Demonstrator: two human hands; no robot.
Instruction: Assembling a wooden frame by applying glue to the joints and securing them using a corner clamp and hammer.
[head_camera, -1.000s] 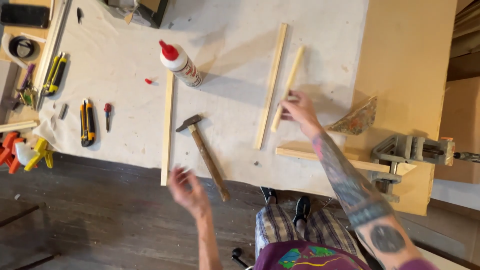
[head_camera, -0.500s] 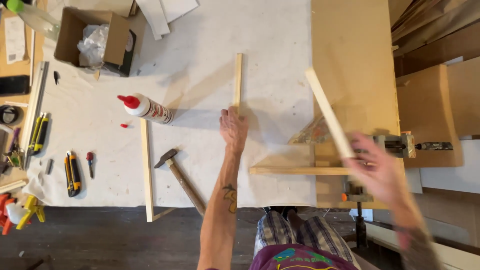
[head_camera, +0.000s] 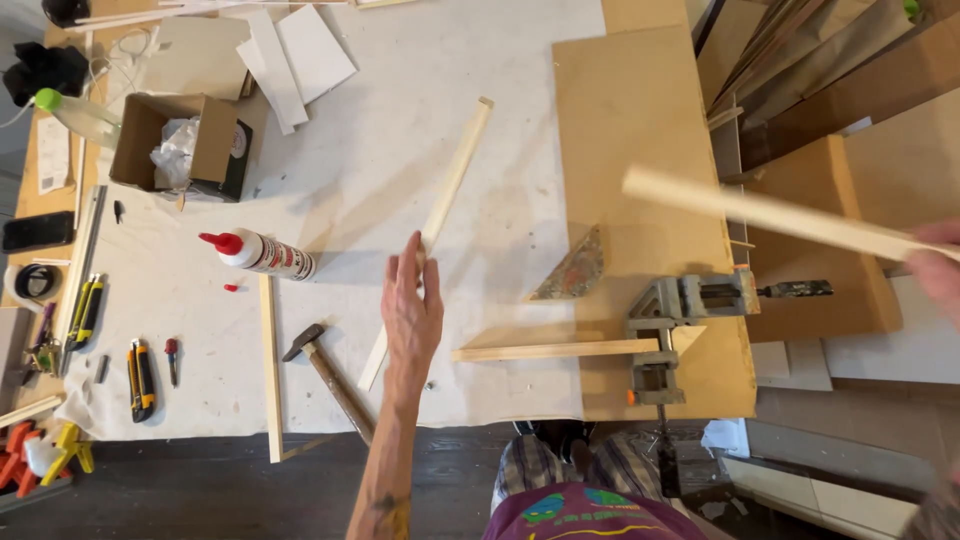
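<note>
Gripped near one end in the right hand (head_camera: 940, 272), raised off the surface (head_camera: 330, 150), a light, stiff, rather slender wooden strip (head_camera: 770, 212), best held nearer mid-length; left hand (head_camera: 412, 315) open-fingered over a second strip (head_camera: 432, 235) lying flat.

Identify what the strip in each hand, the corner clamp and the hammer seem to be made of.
Strip under the left hand and strip in the right hand: pale, bare wood, seemingly unfinished. Corner clamp: grey, dull metal, likely cast. Hammer: dark metal head, brown wooden handle.
</note>
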